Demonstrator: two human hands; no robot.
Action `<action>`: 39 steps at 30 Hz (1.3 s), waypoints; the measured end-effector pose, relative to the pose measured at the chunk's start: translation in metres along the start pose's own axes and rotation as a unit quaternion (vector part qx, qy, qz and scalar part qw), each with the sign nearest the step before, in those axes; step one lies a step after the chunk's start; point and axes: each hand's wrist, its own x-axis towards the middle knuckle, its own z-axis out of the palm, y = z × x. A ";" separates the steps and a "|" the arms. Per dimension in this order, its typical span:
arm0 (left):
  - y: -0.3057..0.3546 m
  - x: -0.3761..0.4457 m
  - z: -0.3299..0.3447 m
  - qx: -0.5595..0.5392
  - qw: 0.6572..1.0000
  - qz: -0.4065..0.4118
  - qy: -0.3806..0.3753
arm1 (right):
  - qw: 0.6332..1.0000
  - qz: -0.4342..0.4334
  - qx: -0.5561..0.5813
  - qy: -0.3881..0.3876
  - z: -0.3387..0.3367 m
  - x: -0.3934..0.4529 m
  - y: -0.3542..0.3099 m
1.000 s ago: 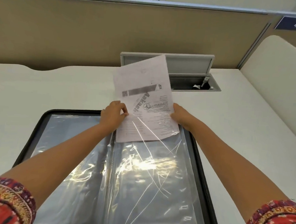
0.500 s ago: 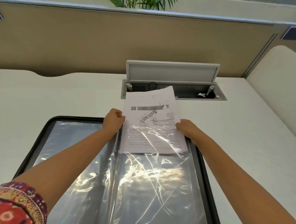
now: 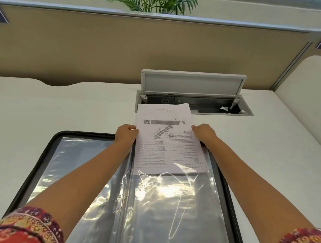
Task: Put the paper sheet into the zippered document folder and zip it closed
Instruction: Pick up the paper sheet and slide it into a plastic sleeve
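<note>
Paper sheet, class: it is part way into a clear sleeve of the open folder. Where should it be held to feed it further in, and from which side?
Hold the paper sheet by its two long side edges, on the half still outside the sleeve, as the left hand and right hand do. Come from either side. Its near end sits under the clear sleeve of the folder, so probably only the far half offers free edges.

Both bare forearms reach from the lower corners of the frame toward its center, patterned red sleeves at the bottom edge, the left hand (image 3: 126, 135) and right hand (image 3: 203, 132) each pinching 1 side edge of the paper sheet (image 3: 166, 140) with curled fingers.
</note>
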 end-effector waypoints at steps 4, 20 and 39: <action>-0.002 -0.003 -0.002 -0.018 1.000 0.016 0.001 | 0.995 0.017 0.076 -0.064 -0.014 0.006 -0.001; -0.007 -0.012 -0.004 -0.003 0.999 0.047 -0.009 | 0.988 -0.070 0.037 -0.133 -0.033 0.002 0.021; -0.010 -0.017 -0.009 0.007 0.995 0.089 -0.053 | 0.990 -0.079 0.087 -0.076 -0.010 -0.009 0.014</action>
